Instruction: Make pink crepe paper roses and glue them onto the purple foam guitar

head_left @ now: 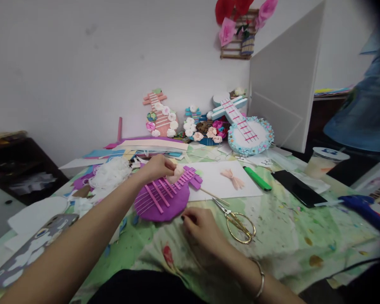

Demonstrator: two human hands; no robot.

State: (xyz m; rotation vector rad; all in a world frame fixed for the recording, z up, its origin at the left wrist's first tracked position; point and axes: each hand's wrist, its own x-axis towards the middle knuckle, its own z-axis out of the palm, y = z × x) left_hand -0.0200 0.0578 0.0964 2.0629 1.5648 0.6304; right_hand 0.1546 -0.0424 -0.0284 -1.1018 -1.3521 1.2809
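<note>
A purple craft lute (164, 202) with pink strips across its strings and neck lies flat in front of me. Over its neck, my left hand (158, 169) pinches a pale pink paper flower (176, 174), which is at the lute's surface; whether it is attached I cannot tell. My right hand (202, 226) rests on the table close to the lute's lower right edge, its fingers curled in. What those fingers hold, if anything, is hidden. Gold-handled scissors (239, 226) and a thin wooden stick (213, 196) lie to the right of the lute.
On white paper (205, 190) lies a peach bow (232, 179), beside a green marker (257, 178). Farther right are a black phone (299, 188), a lidded cup (324, 162) and a blue glue gun (364, 211). Decorated lutes (251, 137) lean at the back. White shredded paper (110, 177) sits left.
</note>
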